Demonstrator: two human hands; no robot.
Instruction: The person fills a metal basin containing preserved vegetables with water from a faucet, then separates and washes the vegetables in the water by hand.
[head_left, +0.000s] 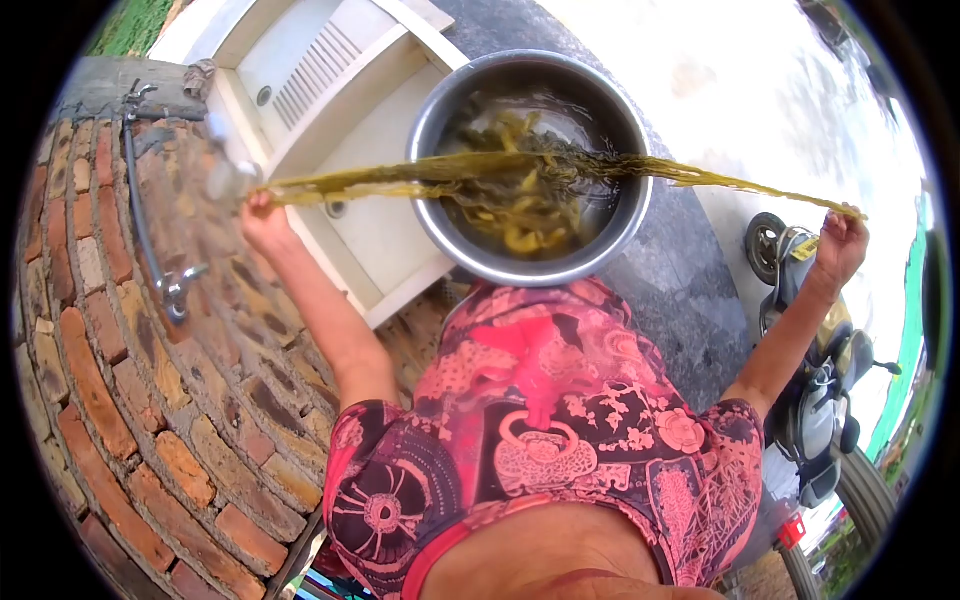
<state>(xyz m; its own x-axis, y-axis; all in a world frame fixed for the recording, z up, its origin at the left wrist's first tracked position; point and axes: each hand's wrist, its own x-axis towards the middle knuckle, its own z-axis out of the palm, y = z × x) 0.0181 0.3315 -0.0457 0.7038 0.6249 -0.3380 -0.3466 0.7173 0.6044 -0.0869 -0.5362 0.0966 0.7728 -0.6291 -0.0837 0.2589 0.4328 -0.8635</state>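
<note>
1. Stringy yellow-green leaves [480,166] stretch over the basin's [536,273] middle, running from the left hand [264,222] at nine o'clock to the right hand [843,245] at three.
2. Each hand's fingers pinch one end.
3. Crinkled, limp leafy clumps [525,215] sit in water inside the round, smooth metal basin.
4. Toward ten o'clock: a pale rectangular sink [372,235].

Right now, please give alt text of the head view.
The left hand and right hand stretch yellow-green strands across a metal basin holding liquid and similar clumps. A pale sink and brick wall are at left.
</note>
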